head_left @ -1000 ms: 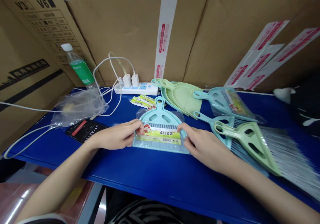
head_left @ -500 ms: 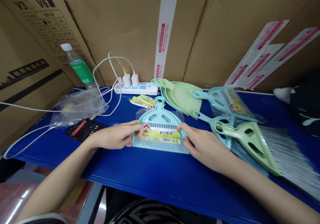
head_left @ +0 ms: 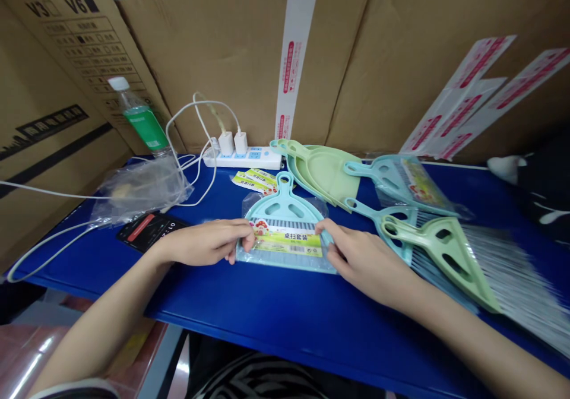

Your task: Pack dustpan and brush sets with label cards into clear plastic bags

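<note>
A light blue mini dustpan-and-brush set point(head_left: 285, 214) in a clear plastic bag lies on the blue table point(head_left: 276, 316), with a yellow-green paper label point(head_left: 288, 243) across its front. My left hand point(head_left: 207, 241) pinches the bag's left edge beside the label. My right hand point(head_left: 358, 257) pinches the bag's right edge. Both hands rest on the table, fingers closed on the bag.
Stacked green dustpans point(head_left: 323, 173), a bagged blue set point(head_left: 407, 182) and loose green and blue brushes point(head_left: 445, 247) lie to the right. Spare labels point(head_left: 253, 180), a power strip point(head_left: 244, 157) with chargers, a water bottle point(head_left: 140, 117), crumpled plastic point(head_left: 138, 190) and a phone point(head_left: 149, 230) sit left. Cardboard boxes point(head_left: 356, 54) stand behind.
My left-hand fingers have shifted slightly along the bag's left edge; otherwise hands and set stay in place.
</note>
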`<action>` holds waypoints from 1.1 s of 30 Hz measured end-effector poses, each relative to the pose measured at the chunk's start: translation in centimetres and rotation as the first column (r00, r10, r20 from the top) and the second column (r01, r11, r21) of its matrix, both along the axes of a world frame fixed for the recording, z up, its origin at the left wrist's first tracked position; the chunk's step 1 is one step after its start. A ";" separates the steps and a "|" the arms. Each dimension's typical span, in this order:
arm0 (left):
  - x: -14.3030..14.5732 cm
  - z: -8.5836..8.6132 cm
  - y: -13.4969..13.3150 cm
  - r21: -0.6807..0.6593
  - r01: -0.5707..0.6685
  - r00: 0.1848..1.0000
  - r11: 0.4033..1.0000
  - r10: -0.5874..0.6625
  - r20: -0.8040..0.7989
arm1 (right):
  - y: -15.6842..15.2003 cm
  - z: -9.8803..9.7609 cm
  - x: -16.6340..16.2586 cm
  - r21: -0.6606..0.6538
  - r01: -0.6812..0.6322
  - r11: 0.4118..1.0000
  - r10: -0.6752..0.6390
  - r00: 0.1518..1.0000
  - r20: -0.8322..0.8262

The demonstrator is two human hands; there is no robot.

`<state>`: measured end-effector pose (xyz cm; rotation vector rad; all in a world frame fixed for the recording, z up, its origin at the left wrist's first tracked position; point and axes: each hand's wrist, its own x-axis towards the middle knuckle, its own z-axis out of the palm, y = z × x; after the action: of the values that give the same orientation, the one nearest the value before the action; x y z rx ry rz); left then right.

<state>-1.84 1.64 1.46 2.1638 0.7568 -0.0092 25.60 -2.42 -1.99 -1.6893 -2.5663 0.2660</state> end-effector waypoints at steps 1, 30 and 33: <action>0.0 0.0 0.0 0.004 -0.006 1.000 1.000 0.006 0.006 | 0.0 0.0 0.0 0.000 0.000 1.000 0.000 1.000 -0.003; 1.3 -0.8 -0.6 0.494 0.030 0.998 0.869 0.002 -0.064 | -0.1 0.1 -0.3 -0.033 0.015 0.999 -0.015 1.000 0.026; 1.1 -1.1 -0.5 0.549 0.103 0.993 0.830 -0.050 -0.111 | 0.0 -0.2 -0.1 0.012 -0.008 1.000 0.008 1.000 0.023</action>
<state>-0.70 1.10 0.31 2.7665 0.7921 0.0794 25.51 -2.42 -2.17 -1.6882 -2.5854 0.2320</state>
